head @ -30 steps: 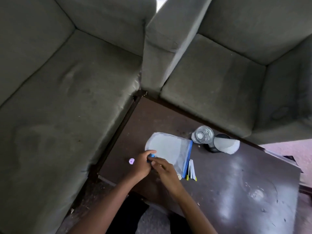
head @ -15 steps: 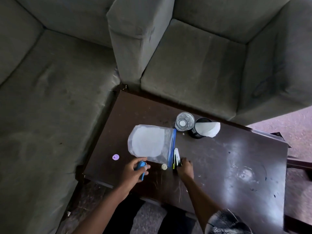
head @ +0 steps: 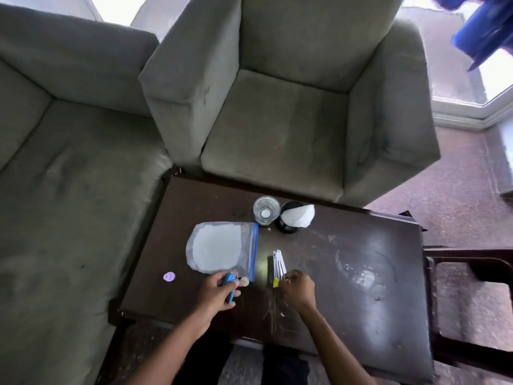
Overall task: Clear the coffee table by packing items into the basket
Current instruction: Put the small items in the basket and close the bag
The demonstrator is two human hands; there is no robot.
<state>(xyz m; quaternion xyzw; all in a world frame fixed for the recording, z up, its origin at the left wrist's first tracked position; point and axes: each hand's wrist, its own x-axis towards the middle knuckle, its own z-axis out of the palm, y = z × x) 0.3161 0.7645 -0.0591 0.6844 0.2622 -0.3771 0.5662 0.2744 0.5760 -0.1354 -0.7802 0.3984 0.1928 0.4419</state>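
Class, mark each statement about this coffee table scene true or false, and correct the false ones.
1. The left hand holds a blue object. True.
2. The glass lies on its side. False: it stands upright beside the black cup.
3. A basket stands on the coffee table. False: no basket is in view.
4. A small purple cap lies on the table, left of the plastic bag. True.
5. The right hand grips the plastic bag. False: it is apart from the bag, its fingers at the near ends of the white strips.
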